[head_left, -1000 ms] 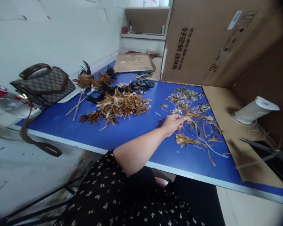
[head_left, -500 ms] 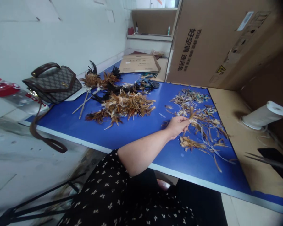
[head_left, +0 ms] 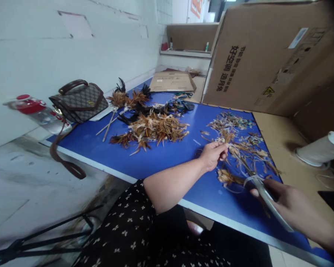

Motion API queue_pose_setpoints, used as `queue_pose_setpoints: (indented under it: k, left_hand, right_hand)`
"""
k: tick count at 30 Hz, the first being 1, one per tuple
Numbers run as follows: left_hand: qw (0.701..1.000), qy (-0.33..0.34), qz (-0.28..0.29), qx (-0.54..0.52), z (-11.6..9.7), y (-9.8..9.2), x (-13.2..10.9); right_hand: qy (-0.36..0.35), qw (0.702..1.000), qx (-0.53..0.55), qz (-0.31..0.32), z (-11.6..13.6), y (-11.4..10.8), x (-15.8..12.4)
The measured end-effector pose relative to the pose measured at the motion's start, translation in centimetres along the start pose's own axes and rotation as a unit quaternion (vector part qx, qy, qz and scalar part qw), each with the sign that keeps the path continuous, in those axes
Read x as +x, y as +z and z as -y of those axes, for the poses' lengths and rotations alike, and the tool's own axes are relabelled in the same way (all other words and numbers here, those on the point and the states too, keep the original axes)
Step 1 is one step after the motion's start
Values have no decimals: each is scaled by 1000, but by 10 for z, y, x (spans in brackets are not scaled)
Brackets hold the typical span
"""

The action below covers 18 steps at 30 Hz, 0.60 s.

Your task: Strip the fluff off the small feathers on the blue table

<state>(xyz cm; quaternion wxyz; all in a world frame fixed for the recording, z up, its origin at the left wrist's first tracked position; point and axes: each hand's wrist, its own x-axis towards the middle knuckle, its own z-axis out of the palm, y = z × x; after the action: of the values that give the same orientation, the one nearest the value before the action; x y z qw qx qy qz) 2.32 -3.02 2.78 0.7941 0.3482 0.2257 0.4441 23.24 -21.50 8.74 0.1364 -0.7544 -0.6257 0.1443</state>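
My left hand (head_left: 215,154) is stretched out over the blue table (head_left: 167,159), its fingers pinched on a small tuft of brown feathers (head_left: 226,137) at the edge of a loose scatter of feather scraps (head_left: 242,146). My right hand (head_left: 288,207) comes in from the lower right, closed around a pair of scissors (head_left: 263,191) whose blades point toward the scraps. A larger heap of brown and orange feathers (head_left: 154,129) lies to the left of my left hand.
A patterned handbag (head_left: 79,102) and a red-capped bottle (head_left: 37,113) stand at the table's left end. A big cardboard box (head_left: 269,59) walls the far side. A white roll (head_left: 320,150) lies on the cardboard sheet at right. Dark feathers on sticks (head_left: 119,98) rest near the bag.
My right hand has come into view from the lower right with the scissors. My left hand stays pinched on the feather tuft; the view has shifted to the left.
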Motion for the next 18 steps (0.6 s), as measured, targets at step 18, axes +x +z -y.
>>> queue_pose_setpoints:
  k: [18]
  left_hand:
    - [999,-31,20,24,0,2,-3]
  right_hand:
    - [3,1000,-12,10,28,22,42]
